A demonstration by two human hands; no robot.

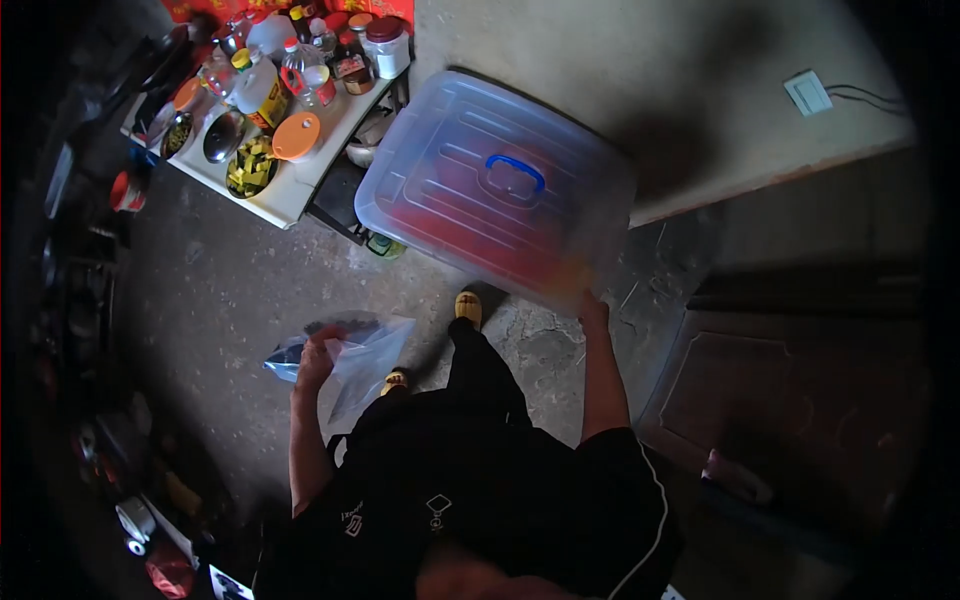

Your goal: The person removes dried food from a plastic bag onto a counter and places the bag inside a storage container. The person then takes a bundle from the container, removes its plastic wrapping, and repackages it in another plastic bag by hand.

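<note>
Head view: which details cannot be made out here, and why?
In the head view:
Storage box: contents blurred by its cloudy plastic.
Right hand: fingertips lost at the box's blurred corner.
Plastic bag: contents obscured by left hand and creases.
Red-handled bottle: label too small to read.

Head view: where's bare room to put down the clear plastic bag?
Bare: grey floor between the white-topped table and the clear plastic bag in the left hand. Crowded: that tabletop, packed with plastic bottles and lidded jars.
</note>
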